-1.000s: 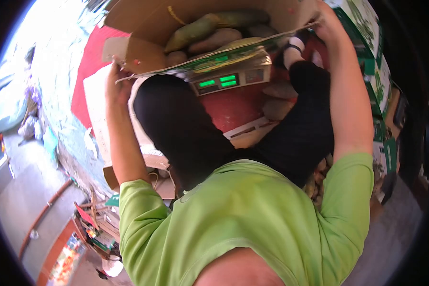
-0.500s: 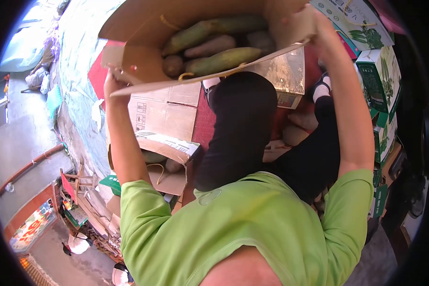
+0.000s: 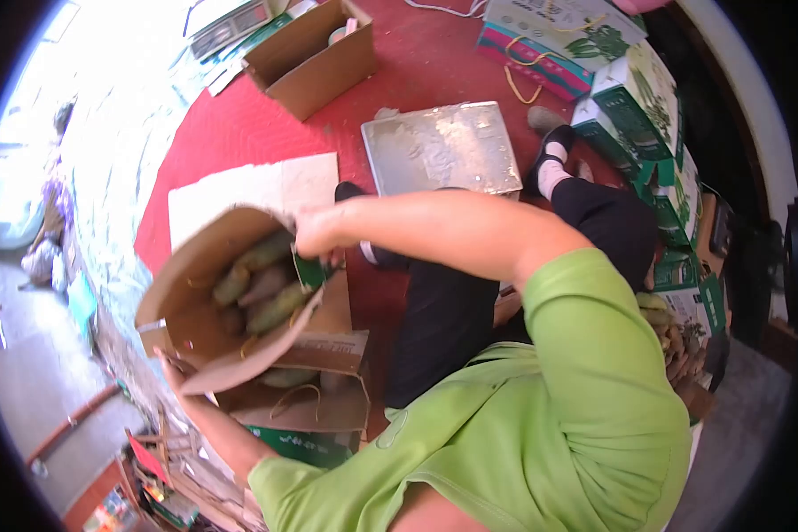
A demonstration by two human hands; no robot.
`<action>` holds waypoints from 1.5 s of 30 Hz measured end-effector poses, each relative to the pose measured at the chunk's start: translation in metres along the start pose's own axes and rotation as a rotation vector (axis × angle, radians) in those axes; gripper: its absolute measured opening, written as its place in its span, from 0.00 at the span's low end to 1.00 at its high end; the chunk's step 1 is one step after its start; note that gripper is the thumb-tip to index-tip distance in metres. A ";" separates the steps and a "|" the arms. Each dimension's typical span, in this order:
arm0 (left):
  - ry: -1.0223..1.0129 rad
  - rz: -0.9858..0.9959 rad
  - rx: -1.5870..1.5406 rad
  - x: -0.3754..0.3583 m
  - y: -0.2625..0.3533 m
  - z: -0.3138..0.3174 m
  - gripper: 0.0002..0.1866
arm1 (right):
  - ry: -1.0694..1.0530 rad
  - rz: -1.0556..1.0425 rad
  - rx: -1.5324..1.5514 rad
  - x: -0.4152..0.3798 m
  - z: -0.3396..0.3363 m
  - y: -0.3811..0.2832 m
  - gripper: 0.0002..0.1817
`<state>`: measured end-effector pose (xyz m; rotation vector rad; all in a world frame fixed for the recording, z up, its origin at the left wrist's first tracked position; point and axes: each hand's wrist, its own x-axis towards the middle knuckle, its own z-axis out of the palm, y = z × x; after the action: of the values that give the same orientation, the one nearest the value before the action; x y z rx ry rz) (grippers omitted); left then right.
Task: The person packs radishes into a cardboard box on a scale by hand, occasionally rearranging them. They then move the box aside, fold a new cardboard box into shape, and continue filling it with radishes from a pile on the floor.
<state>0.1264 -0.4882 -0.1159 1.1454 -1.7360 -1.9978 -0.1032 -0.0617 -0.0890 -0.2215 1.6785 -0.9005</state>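
Observation:
An open cardboard box (image 3: 179,306) is tilted at the left, its inside facing me. Long green vegetables (image 3: 279,308) and a brownish one lie in it. My right hand (image 3: 317,238) grips the box's far right side, its fingers closed around the edge. At the near left corner my left hand (image 3: 176,371) is closed on the box, partly hidden by a loose flap. Just below, a second open box (image 3: 337,410) with a yellow cord handle stands close to it and overlaps it in this view. More produce shows inside that one.
A low box with a worn silvery top (image 3: 439,151) stands before my feet on the red floor covering (image 3: 417,53). Farther off is an open brown box (image 3: 319,80). Green-and-white cartons (image 3: 634,102) are stacked at right; a pale cardboard sheet (image 3: 248,191) lies at left.
Both hands have carried the box of vegetables down and to the left, beside the second box. My right arm now reaches across my body. The view has shifted, showing more red floor.

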 end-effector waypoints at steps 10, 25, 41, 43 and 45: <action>0.352 -0.105 0.373 0.003 -0.001 -0.054 0.36 | -0.003 -0.265 -0.230 -0.015 -0.038 0.001 0.26; 0.236 0.874 0.608 -0.068 0.057 0.201 0.18 | 0.856 -0.242 0.213 -0.237 -0.204 0.196 0.24; -0.878 1.191 0.818 -0.268 0.025 0.514 0.23 | 1.730 0.290 0.803 -0.352 -0.186 0.523 0.19; -0.903 1.243 0.883 -0.273 0.016 0.528 0.24 | 1.825 0.347 0.834 -0.358 -0.187 0.551 0.19; -0.928 1.293 0.948 -0.277 0.011 0.539 0.24 | 1.856 0.432 0.871 -0.365 -0.191 0.576 0.20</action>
<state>-0.0689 0.0757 -0.0104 -0.9655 -2.7563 -0.7708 0.0195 0.6291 -0.1870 2.0435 2.3753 -1.4737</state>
